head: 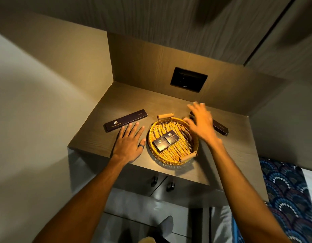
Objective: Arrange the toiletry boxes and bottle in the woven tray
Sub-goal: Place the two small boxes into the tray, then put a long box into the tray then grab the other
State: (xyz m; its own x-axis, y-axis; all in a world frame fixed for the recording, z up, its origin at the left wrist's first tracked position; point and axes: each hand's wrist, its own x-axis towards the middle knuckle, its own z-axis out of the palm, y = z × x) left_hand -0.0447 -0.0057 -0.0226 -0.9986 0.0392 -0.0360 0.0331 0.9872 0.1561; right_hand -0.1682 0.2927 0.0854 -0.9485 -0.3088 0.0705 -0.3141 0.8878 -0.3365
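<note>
A round woven tray (185,149) with two wooden handles sits on the wooden shelf (99,137). Two small dark boxes (160,143) (171,137) lie side by side in it. A long dark box (125,120) lies left of the tray. My left hand (129,142) is flat on the shelf just below that box, fingers spread, a dark ring on one finger. My right hand (202,122) hovers open and blurred over the tray's right rim, covering part of another long dark box (220,127). No bottle is visible.
A dark recessed socket panel (188,79) is set in the back wall. Cupboard doors with dark handles (170,185) are under the shelf. A patterned blue cloth (288,199) lies at the right. Walls enclose the shelf at left and back.
</note>
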